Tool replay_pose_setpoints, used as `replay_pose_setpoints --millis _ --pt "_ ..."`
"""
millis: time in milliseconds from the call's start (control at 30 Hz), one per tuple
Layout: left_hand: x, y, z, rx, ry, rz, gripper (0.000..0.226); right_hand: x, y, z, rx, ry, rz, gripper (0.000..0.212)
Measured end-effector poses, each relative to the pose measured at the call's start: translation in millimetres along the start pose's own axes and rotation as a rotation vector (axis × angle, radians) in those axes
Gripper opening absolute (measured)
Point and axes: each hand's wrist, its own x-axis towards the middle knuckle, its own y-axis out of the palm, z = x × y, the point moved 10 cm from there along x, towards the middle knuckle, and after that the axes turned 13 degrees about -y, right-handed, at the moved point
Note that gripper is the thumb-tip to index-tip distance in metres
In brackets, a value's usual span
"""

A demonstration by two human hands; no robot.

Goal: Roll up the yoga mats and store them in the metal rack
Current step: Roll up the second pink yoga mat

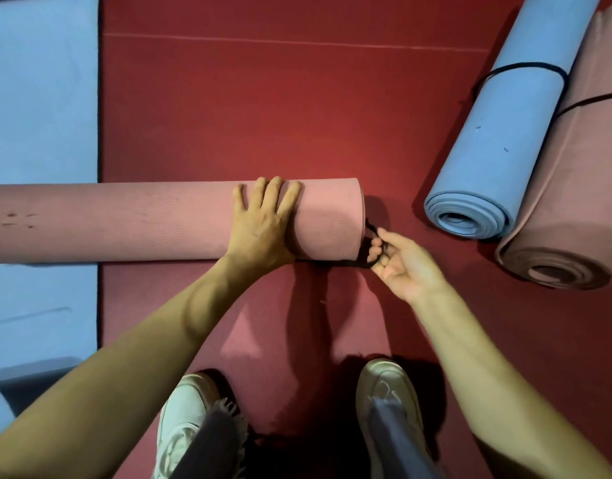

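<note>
Two white shoes (387,385), toes on the red floor (263,98), at the lower edge. Pink rolled mat (125,219): lying crosswise just ahead of the shoes, its left part over a flat blue mat (38,98). Left hand (263,223): fingers spread flat, pressing on top of the roll near its right end. Right hand (401,264): fingers curled round a black strap (370,245) at that end. Blue rolled mat (498,150) and dusty-pink rolled mat (574,202): side by side, touching, on the right, each bound by a dark cord.
</note>
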Motion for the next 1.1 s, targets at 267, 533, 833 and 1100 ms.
replay_pose_setpoints --millis 267,533,833,1100 --pt "-18 7 -4 0.036 -0.001 -0.060 0.105 -20 78 45 -0.149 -0.351 0.214 0.034" --pt "-26 3 -5 -0.005 -0.007 -0.124 0.108 7 127 45 -0.176 -0.067 0.218 0.061" --pt "-26 -14 19 -0.244 0.137 -0.191 0.101 -8 150 19 -0.442 -0.226 0.422 0.035" --pt "-24 -3 98 -0.036 0.024 0.029 0.109 2 145 31 -0.667 -0.446 0.357 0.019"
